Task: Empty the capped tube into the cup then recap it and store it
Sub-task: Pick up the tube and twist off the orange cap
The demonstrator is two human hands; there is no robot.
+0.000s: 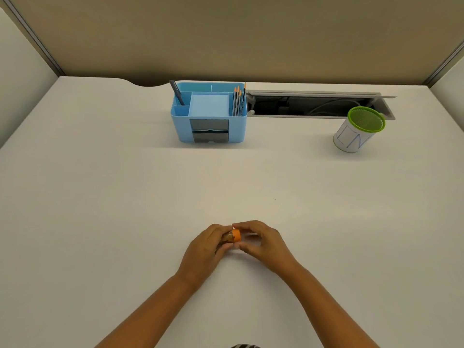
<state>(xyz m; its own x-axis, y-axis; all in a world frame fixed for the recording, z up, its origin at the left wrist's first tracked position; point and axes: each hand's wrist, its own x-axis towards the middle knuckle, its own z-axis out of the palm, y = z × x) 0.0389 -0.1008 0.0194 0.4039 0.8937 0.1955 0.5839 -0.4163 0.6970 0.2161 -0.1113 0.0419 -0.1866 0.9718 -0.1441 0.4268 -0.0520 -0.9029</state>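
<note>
A small clear tube (228, 238) with an orange cap (236, 235) lies sideways between my hands, low over the white desk near its front middle. My left hand (204, 249) wraps around the tube's body and hides most of it. My right hand (261, 241) pinches the orange cap with thumb and fingertips. The cap sits on the tube's end. The cup (357, 129), white with a green mesh rim, stands far off at the back right. A blue desk organizer (209, 114) stands at the back middle.
The organizer holds a dark pen (177, 92), several pencils (239, 100) and a pale blue pad. An open cable slot (313, 105) runs along the desk's rear edge behind the cup. Partition walls close the desk at back and sides.
</note>
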